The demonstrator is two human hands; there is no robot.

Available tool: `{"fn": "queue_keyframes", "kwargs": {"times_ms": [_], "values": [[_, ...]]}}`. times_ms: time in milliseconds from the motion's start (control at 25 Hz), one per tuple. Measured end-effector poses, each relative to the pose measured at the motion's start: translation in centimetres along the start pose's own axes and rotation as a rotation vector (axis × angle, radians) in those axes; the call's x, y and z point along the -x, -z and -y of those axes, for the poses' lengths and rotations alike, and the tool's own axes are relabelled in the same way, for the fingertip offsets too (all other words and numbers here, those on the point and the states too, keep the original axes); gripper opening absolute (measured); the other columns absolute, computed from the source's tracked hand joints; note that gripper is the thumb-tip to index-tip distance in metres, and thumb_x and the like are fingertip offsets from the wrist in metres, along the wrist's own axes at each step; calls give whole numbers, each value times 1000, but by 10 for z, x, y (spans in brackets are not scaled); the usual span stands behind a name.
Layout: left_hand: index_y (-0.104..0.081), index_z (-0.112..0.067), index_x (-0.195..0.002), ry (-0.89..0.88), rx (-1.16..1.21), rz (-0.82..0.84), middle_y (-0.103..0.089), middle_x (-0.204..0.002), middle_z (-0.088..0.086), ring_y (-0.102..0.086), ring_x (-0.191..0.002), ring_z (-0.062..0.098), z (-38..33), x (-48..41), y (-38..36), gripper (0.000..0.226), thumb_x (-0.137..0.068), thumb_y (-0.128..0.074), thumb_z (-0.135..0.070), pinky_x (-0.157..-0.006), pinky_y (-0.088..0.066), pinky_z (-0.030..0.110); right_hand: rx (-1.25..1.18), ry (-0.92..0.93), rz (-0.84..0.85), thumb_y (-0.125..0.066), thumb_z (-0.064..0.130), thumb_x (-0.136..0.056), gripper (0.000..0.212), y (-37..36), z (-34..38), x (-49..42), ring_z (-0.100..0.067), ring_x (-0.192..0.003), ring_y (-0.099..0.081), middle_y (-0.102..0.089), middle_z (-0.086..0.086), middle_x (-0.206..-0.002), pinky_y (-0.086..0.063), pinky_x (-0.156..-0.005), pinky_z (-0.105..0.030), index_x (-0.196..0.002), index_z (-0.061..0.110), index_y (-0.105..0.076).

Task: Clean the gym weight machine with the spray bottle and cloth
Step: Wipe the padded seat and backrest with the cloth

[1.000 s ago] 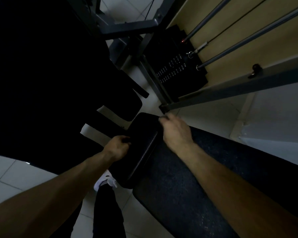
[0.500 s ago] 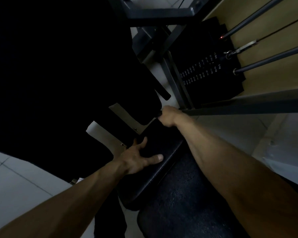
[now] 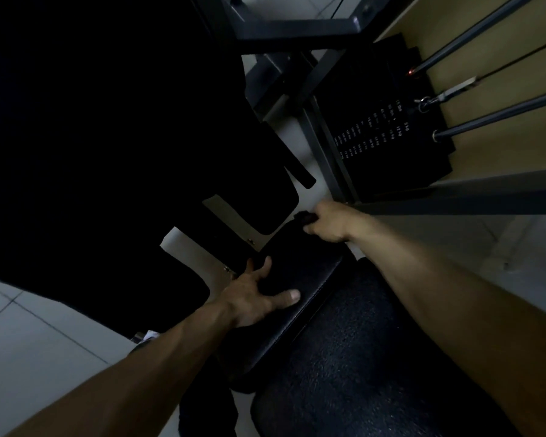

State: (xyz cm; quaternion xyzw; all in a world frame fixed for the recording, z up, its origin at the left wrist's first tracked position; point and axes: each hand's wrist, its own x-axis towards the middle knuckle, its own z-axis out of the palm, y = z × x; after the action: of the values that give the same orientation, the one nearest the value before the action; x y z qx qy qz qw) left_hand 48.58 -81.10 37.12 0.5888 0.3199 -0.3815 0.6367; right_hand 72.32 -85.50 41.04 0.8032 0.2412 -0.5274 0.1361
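- The view looks down on a dim gym weight machine, with both bare forearms reaching away from the camera.
- A narrow black seat pad lies in the middle of the scene, running from near left to far right.
- The left hand rests flat on the near part of this pad, fingers and thumb spread wide and holding nothing.
- The right hand is at the far end of the same pad, curled into a fist.
- A small dark cloth sticks out of the left side of that fist, bunched against the pad's far edge. The light is too low to show more of it.
- Just right of the seat pad, nearer the camera, is a larger black cushion with a rough, speckled surface; the right forearm crosses over it.
- A big black padded shape fills the left and far left, almost lost in shadow.
- To the far right stands the black weight stack, with rows of small pale number labels.
- Two grey guide rods and a thin cable rise from the top of the stack toward the right edge.
- A grey frame bar runs across just beyond the right hand.
- Pale floor tiles show at near left.
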Motion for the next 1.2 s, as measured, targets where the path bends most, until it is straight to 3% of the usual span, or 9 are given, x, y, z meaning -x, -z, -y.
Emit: {"fn": "queue_keyframes", "kwargs": {"times_ms": [160,320,480,640,840,920,1000,1120,1200], "values": [[-9,-51,-158,-10,26,-19,11,-170,-6,0,-157,25,-1,4,-4,134,-43,-60,-97,-128,-11,43,-103,27,-45,-62,30,-98,18,-12,9,-21,-26,-86,-66,-66,-7,-94,-44,-63,-29,-85,18,-60],[-10,-53,-157,0,49,-27,11,-170,-7,0,-157,25,-2,7,-3,139,-36,-61,-101,-128,-11,44,444,158,-13,-61,28,-97,33,-5,-5,36,-32,-113,-65,-66,-13,-126,-56,-94,-38,-127,15,-65],[-12,-49,-159,-31,103,-10,6,-170,-10,-4,-157,21,-2,16,0,137,-44,-71,-93,-128,-13,40,582,258,-119,-47,45,-103,55,-37,-7,61,-32,-143,-41,-39,-11,-160,-36,-117,-44,-150,15,-47],[-23,-31,-160,-127,108,-24,-17,-159,-19,-17,-152,8,25,30,9,110,-73,-88,-48,-116,-18,16,487,71,-314,-64,17,-95,30,-50,29,30,-34,-110,-62,-61,-13,-126,-52,-85,-38,-125,12,-65],[-51,-38,-130,-134,108,-101,-55,-130,-25,-51,-130,5,50,35,1,73,-70,-91,-46,-88,-37,-2,227,387,-183,-70,5,-87,49,-131,80,69,-32,-108,-64,-62,-10,-121,-54,-80,-41,-132,17,-53],[-47,-35,-143,-159,111,-133,-49,-140,-23,-48,-132,3,51,39,0,90,-67,-90,-56,-92,-35,-3,16,320,-344,-65,8,-94,45,-119,73,61,-29,-104,-63,-57,-6,-126,-55,-78,-41,-133,24,-48],[-38,-25,-153,-153,147,-116,-37,-140,-23,-42,-132,0,47,43,3,101,-70,-89,-52,-83,-30,-10,199,270,-469,-60,14,-97,32,-100,57,54,-28,-108,-57,-53,-4,-132,-49,-75,-36,-127,24,-57],[-36,-30,-150,-111,121,-61,-42,-130,-20,-45,-122,0,41,45,8,94,-73,-87,-48,-88,-37,2,563,383,-453,-53,44,-99,47,-104,30,67,-32,-136,-41,-48,-9,-150,-38,-105,-41,-134,13,-63],[-40,-34,-149,-92,94,-20,-45,-132,-22,-49,-127,2,44,42,12,94,-70,-88,-52,-97,-40,13,627,410,-367,-56,44,-96,56,-109,20,74,-33,-147,-33,-42,-9,-158,-20,-123,-50,-142,12,-58]]}}
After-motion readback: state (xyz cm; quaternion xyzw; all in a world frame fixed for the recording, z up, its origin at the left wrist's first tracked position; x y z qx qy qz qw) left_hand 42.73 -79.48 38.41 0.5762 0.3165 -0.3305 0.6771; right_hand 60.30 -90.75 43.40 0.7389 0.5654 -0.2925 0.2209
